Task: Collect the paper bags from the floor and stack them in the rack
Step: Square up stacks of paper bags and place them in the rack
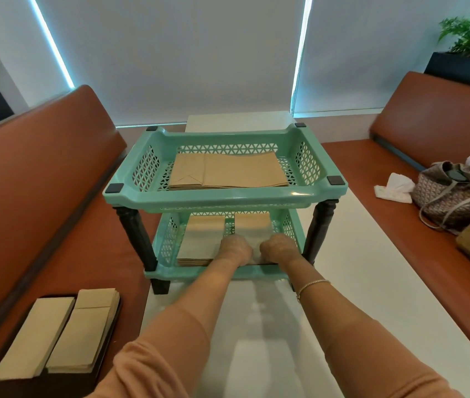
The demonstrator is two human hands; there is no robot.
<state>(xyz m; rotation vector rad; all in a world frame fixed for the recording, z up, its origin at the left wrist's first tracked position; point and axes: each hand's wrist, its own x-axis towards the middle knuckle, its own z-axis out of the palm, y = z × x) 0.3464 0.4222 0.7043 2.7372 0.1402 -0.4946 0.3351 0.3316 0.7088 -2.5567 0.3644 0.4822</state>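
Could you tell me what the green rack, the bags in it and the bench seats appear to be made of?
The rack looks like moulded plastic: glossy mint rim, lattice-cut walls, dark turned legs, likely plastic too. The bags look like matte brown kraft paper, with crisp folds and flat stacked edges. The bench seats look like smooth brown leather or vinyl with a soft sheen; which one cannot be told.

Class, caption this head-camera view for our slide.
Both hands settle paper bags into the green rack's lower tier.

White table (342,268) bears the teal rack (222,196); bench (130,254) carries a bag tray (113,320)
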